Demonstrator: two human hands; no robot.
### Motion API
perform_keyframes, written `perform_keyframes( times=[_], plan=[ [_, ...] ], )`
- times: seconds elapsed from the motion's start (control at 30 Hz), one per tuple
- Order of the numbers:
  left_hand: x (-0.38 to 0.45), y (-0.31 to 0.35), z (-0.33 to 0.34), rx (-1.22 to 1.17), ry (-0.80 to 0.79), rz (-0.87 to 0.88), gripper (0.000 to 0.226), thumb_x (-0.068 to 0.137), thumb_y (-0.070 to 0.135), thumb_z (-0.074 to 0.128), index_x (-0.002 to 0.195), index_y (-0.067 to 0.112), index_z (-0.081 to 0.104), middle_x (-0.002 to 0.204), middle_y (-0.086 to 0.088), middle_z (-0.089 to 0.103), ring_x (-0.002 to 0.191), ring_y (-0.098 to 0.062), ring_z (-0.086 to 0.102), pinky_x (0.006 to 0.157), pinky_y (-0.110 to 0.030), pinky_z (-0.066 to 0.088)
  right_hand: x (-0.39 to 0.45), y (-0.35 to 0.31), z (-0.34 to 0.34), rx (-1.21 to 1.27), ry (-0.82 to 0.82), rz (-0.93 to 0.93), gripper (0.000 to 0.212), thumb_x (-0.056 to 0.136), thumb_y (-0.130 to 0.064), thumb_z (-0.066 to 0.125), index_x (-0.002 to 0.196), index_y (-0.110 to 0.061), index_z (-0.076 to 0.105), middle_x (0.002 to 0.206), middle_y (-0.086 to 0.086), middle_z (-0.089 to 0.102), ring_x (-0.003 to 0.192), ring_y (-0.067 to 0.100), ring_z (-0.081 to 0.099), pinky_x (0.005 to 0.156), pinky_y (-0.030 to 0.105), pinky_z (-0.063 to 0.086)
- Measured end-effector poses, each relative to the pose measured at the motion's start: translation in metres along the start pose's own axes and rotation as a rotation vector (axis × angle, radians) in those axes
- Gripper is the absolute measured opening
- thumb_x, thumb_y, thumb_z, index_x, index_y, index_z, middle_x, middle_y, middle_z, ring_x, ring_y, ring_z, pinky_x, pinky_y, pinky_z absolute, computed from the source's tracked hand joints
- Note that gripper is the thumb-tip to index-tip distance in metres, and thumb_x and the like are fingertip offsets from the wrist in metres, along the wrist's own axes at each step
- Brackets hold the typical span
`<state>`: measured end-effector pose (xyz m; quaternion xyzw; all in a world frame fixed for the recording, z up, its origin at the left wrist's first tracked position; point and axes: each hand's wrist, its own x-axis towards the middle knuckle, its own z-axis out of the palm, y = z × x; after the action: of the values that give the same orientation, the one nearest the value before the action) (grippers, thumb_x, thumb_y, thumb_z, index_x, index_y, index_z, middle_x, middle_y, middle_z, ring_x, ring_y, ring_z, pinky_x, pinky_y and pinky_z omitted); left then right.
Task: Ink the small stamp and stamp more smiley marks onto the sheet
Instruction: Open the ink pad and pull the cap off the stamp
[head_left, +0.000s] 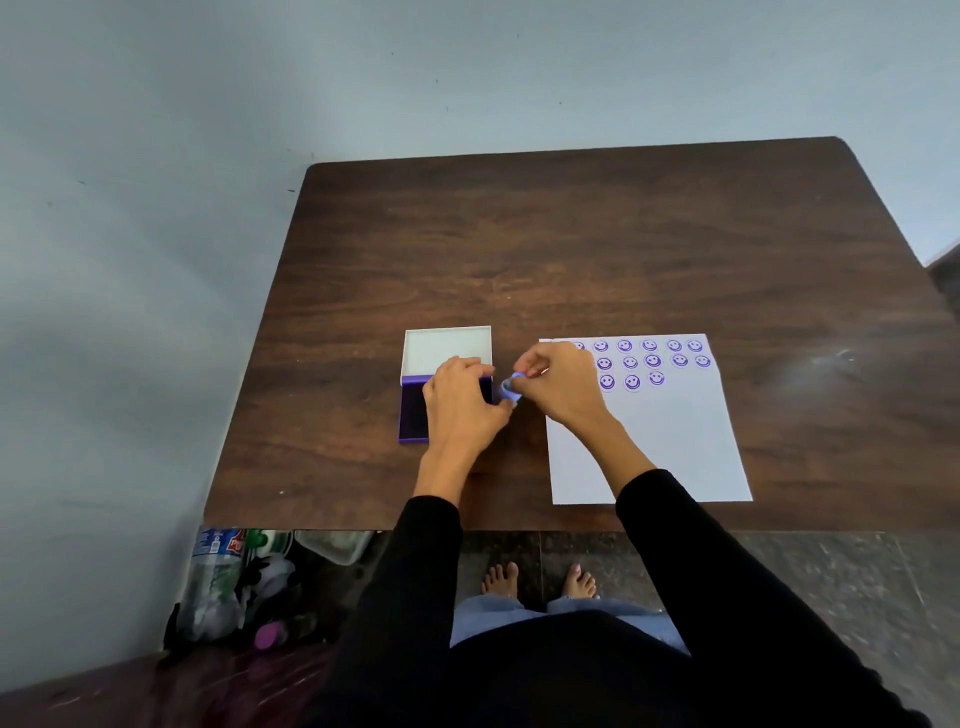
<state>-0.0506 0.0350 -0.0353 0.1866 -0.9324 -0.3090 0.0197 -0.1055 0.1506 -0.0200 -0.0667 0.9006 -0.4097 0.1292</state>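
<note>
A small round blue stamp (510, 387) is pinched in the fingertips of my right hand (558, 387), held just right of the ink pad. The purple ink pad (413, 410) lies open on the dark wooden table (571, 249), its white lid (447, 349) flipped up behind it. My left hand (462, 410) rests over the pad's right side, fingers curled around its edge, thumb near the stamp. The white sheet (654, 447) lies to the right, with three rows of purple smiley marks (653, 361) along its top; my right hand hides its upper left corner.
The table stands against a pale wall at the back and left. Below its front left edge on the floor are plastic bottles (215, 577), a clear container (335, 545) and other clutter. My bare feet (540, 579) stand on a dark stone floor.
</note>
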Motion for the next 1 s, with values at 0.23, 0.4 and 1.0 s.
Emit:
perform_keyframes(
  times=[0.23, 0.4, 1.0],
  plan=[
    [-0.003, 0.008, 0.007, -0.025, 0.094, -0.027, 0.037, 0.078, 0.04, 0.074, 0.107, 0.017, 0.071, 0.129, -0.002, 0.06, 0.127, -0.018, 0.044, 0.112, -0.045, 0.026, 0.001, -0.005, -0.009, 0.218, 0.104, 0.108, 0.012, 0.075, -0.022, 0.075, 0.077, -0.01, 0.073, 0.074, 0.01, 0.072, 0.068, 0.02, 0.066, 0.071, 0.034, 0.058],
    [-0.003, 0.01, 0.008, -0.005, 0.099, 0.0, 0.032, 0.079, 0.039, 0.072, 0.104, 0.018, 0.072, 0.138, -0.001, 0.054, 0.139, -0.019, 0.031, 0.117, -0.049, 0.013, 0.001, -0.005, -0.013, 0.241, 0.071, 0.188, 0.026, 0.07, -0.03, 0.081, 0.079, -0.01, 0.068, 0.079, 0.013, 0.071, 0.073, 0.026, 0.07, 0.075, 0.04, 0.061],
    [-0.001, 0.007, 0.014, -0.026, 0.089, 0.005, 0.024, 0.076, 0.038, 0.076, 0.092, 0.021, 0.075, 0.16, 0.001, 0.017, 0.148, -0.024, -0.006, 0.113, -0.054, -0.007, 0.006, 0.001, -0.02, 0.205, -0.099, -0.025, 0.024, 0.079, -0.003, 0.071, 0.103, -0.002, 0.07, 0.102, 0.016, 0.072, 0.083, 0.019, 0.065, 0.079, 0.025, 0.053]
  ],
)
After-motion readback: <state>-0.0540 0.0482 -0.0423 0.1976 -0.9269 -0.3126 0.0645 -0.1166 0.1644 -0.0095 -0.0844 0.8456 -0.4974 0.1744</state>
